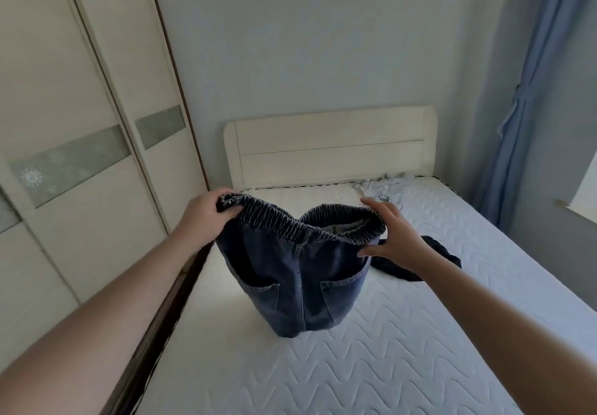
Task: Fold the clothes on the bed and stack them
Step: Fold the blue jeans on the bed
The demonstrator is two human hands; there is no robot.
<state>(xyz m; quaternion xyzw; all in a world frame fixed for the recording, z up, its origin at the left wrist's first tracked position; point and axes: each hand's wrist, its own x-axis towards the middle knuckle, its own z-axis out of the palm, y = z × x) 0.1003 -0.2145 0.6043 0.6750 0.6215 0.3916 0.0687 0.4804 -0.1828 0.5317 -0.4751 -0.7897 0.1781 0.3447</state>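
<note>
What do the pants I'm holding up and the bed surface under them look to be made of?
The pants look like dark blue denim: faded seams, stitched patch pockets, and a gathered elastic waistband gripped by the left hand and touched by the right hand. The mattress looks like white quilted fabric with a matte finish, judging by its stitched zigzag pattern; its filling cannot be told.

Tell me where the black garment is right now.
In the head view, the black garment lies on the mattress right of centre, just behind the right hand and beside the held jeans.
</note>
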